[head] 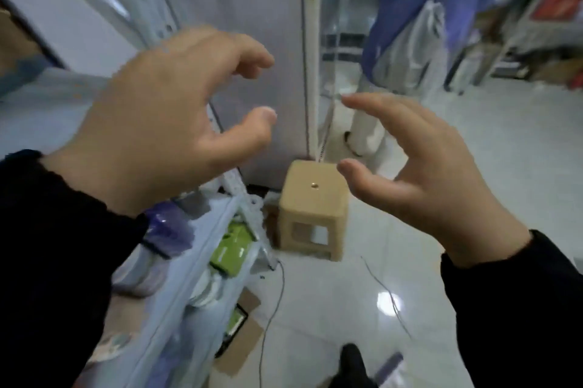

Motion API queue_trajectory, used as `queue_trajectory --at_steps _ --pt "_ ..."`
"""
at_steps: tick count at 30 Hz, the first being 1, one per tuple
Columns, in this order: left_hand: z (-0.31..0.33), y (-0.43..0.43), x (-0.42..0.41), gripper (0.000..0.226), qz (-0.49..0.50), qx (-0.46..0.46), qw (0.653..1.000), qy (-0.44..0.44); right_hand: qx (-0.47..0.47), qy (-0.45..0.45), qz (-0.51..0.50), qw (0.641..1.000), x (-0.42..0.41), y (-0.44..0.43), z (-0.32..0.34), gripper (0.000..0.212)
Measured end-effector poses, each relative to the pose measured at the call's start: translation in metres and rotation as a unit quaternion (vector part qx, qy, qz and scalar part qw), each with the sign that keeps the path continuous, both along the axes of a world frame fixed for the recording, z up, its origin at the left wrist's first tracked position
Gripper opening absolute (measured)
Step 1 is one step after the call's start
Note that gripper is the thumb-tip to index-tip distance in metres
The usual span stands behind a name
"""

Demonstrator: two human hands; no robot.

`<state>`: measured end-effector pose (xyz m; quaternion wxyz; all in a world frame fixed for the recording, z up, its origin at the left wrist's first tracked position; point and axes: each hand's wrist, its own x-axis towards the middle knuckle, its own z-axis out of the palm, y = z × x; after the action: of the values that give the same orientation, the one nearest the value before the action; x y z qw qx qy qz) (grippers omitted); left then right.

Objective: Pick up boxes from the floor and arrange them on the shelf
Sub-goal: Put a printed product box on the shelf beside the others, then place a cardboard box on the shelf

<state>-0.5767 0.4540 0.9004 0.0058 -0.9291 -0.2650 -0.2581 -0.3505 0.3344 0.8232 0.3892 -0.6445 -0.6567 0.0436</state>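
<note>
**Where are the boxes?**
At about seven o'clock from the middle of the view, an open cardboard carton [244, 343] lies on the floor [331, 308] against the foot of the shelf [205, 230]. A green box [236, 320] shows inside it. More green boxes [232, 247] sit just above, near eight o'clock, apparently on a low level of the shelf. Blur makes the exact level hard to tell.

**And the person's hands?**
Both are raised in the air, well apart from every box. The left hand [164, 116] fills ten o'clock and the right hand [422, 179] sits at three o'clock. Each grip is wide open, with fingers spread and lightly curved, thumbs apart and palms turned toward each other. Neither holds anything. Black sleeves cover both wrists.

**What surrounds them?**
A beige plastic stool [312, 207] stands on the floor just below centre, beside the corner of the shelf. A thin cable [269, 318] trails over the pale tiles at six o'clock, near a dark shoe [353, 362] at the bottom edge. A figure in a blue gown [407, 24] stands far off at one o'clock.

**Which step is this?**
It looks like the start of a pick-up, with empty hands shaped to take a box by its sides. The next move probably calls for bending toward seven o'clock and closing both hands on a box in the carton. The person would need to keep clear of the stool and the cable.
</note>
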Motion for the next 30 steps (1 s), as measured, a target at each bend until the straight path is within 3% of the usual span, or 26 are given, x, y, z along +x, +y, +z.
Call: queue_trajectory --at_steps 6,10,16,22,30 --pt "-0.066 -0.087 0.175 0.054 -0.194 -0.083 0.977 0.036 -0.028 0.023 -0.243 0.969 0.116 -0.186 -0.045 0.069" --pt "-0.118 -0.167 0.283 0.057 -0.303 -0.12 0.941 0.088 -0.081 0.057 -0.384 0.918 0.166 -0.314 -0.086 0.072" --pt "-0.188 -0.278 0.402 0.059 -0.389 -0.183 0.89 0.155 -0.161 0.088 -0.508 0.842 0.213 -0.465 -0.131 0.075" --pt "-0.231 -0.346 0.482 0.057 -0.443 -0.212 0.85 0.191 -0.197 0.119 -0.579 0.782 0.241 -0.535 -0.161 0.075" --pt "-0.271 -0.362 0.577 0.045 -0.49 -0.231 0.807 0.232 -0.237 0.162 -0.643 0.71 0.278 -0.539 -0.2 0.077"
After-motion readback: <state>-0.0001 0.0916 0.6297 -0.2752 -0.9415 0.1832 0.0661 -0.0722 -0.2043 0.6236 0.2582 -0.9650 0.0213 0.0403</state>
